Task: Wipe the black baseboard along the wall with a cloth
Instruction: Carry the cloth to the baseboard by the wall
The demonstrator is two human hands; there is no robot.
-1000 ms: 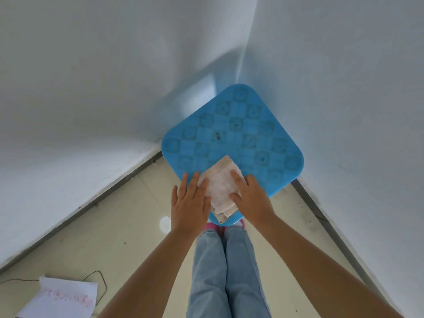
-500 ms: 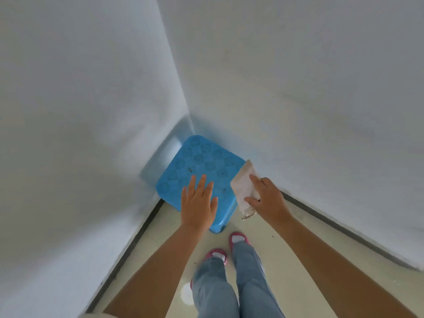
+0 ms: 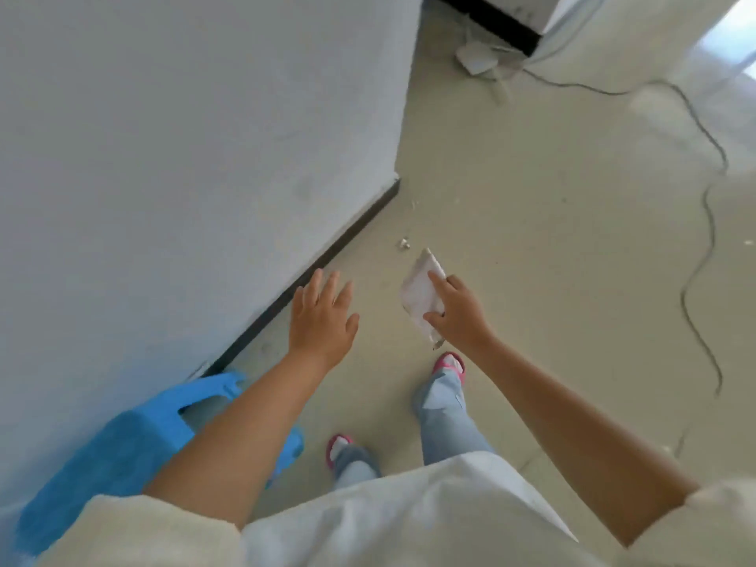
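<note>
A black baseboard [image 3: 327,255] runs along the foot of the white wall on the left, from the blue stool up to the wall's corner. My right hand [image 3: 458,313] holds a folded whitish cloth [image 3: 419,294] between thumb and fingers, in the air above the floor and to the right of the baseboard. My left hand [image 3: 323,317] hovers with its fingers spread, holding nothing, close to the baseboard but apart from it. Neither hand touches the wall.
A blue plastic stool [image 3: 135,448] stands against the wall at lower left, under my left arm. A dark cable [image 3: 707,223] snakes over the beige floor at right. Small debris [image 3: 404,242] lies near the cloth. White items [image 3: 476,59] and another black baseboard [image 3: 497,20] sit far back.
I have turned right, away from the corner. The stool, earlier in front of me, is now at lower left. My right hand lifted the cloth off the stool and carries it over the floor.
</note>
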